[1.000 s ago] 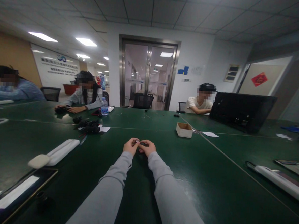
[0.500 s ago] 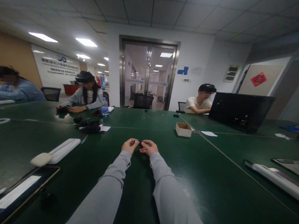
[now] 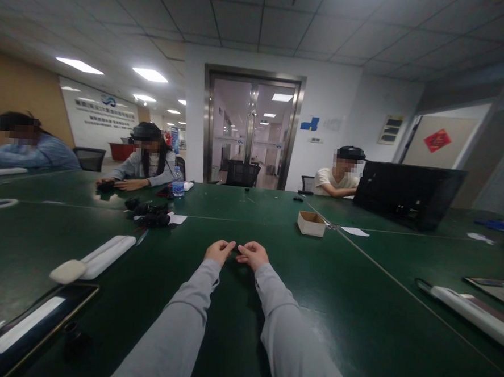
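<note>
Above the green table, my left hand and my right hand face each other, fingertips almost meeting. Both are closed in a pinch of thumb and fingers. A small dark piece shows at the right fingertips, in the narrow gap between the hands; its kind is too small to make out. Whatever the left fingertips pinch is hidden or too tiny to name.
A small open cardboard box stands right of my hands. Left are black cables or gear, a water bottle and a white elongated device. A monitor stands far right. Several people sit around the table.
My hands have drawn slightly apart at the fingertips, and less of the dark piece shows. A pale speck at the left fingertips is no longer visible. The whole view has shifted slightly.
</note>
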{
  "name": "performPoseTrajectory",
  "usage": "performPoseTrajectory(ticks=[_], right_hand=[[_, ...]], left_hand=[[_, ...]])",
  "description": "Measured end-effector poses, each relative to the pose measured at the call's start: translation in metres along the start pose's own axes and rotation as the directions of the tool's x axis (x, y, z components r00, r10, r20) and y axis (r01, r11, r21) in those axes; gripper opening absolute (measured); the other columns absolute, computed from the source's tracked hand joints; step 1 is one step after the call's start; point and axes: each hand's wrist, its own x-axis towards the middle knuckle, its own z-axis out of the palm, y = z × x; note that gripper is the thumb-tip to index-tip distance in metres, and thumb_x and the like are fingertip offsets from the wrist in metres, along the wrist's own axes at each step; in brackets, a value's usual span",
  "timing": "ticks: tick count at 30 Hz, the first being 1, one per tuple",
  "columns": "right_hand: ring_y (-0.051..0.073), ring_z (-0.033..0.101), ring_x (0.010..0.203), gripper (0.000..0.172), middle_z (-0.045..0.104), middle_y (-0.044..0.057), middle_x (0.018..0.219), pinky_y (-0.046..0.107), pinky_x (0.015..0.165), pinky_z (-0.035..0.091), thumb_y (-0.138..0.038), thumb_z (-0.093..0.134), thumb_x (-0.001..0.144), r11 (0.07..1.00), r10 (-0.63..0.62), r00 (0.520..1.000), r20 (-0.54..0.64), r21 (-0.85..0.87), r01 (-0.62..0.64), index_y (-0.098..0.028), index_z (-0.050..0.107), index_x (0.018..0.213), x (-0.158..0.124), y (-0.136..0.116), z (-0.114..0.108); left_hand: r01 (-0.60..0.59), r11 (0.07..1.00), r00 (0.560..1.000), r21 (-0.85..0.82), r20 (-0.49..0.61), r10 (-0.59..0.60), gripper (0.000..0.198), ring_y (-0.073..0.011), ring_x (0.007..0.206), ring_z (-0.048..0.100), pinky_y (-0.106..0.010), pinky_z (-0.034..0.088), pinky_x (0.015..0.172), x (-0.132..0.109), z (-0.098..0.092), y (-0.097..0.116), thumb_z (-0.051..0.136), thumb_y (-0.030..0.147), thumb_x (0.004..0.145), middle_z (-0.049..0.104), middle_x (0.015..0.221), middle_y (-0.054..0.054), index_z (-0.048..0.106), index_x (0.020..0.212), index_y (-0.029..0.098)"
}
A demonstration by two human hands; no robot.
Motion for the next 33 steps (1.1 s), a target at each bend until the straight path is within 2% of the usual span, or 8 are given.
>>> performPoseTrajectory(ticks=[5,10,20,26,33], right_hand=[[0.015,0.059,0.046,0.028,0.055,-0.001,0.045,0.021,0.043,0.050,-0.023,0.072,0.052,0.999,0.040,0.999,0.019,0.005,-0.040,-0.012,0.047,0.060,0.002,-0.003,0.000],[0.016,0.061,0.050,0.025,0.057,0.002,0.047,0.022,0.047,0.051,-0.020,0.071,0.053,0.995,0.096,0.989,0.114,0.031,-0.100,-0.011,0.050,0.061,-0.004,-0.009,0.001],[0.017,0.062,0.056,0.017,0.059,0.005,0.055,0.023,0.053,0.053,-0.013,0.067,0.061,0.983,0.159,0.976,0.149,0.070,-0.171,-0.009,0.051,0.065,-0.009,-0.017,0.003],[0.018,0.063,0.059,0.013,0.060,0.007,0.058,0.026,0.057,0.053,-0.007,0.062,0.066,0.958,0.217,0.958,0.188,0.149,-0.246,-0.008,0.049,0.065,-0.010,-0.017,0.005],[0.016,0.062,0.058,0.007,0.060,0.008,0.060,0.026,0.058,0.052,-0.004,0.056,0.070,0.941,0.227,0.960,0.166,0.216,-0.260,-0.007,0.050,0.068,-0.008,-0.015,0.010]], left_hand=[[-0.015,0.989,0.999,0.150,0.038,0.009,0.047,-0.0111,0.047,0.049,-0.021,0.035,0.047,-0.001,-0.002,0.006,0.037,0.058,0.067,0.055,0.049,-0.001,0.056,0.055,0.016],[-0.011,0.952,0.999,0.305,0.053,-0.006,0.051,-0.0117,0.047,0.047,-0.022,0.032,0.048,-0.003,-0.004,0.012,0.027,0.056,0.073,0.051,0.046,0.000,0.053,0.052,0.017],[0.010,0.964,0.999,0.266,0.036,-0.021,0.049,-0.0117,0.047,0.047,-0.022,0.031,0.049,-0.005,-0.005,0.016,0.028,0.056,0.072,0.050,0.046,0.000,0.053,0.055,0.018],[0.002,0.960,0.999,0.281,0.038,-0.013,0.047,-0.0117,0.049,0.048,-0.021,0.032,0.050,-0.005,-0.005,0.015,0.027,0.054,0.074,0.052,0.048,0.000,0.052,0.055,0.018],[0.006,0.967,0.999,0.254,0.031,-0.015,0.047,-0.0121,0.050,0.049,-0.022,0.034,0.052,-0.004,-0.005,0.013,0.028,0.054,0.074,0.052,0.049,0.000,0.052,0.055,0.018]])
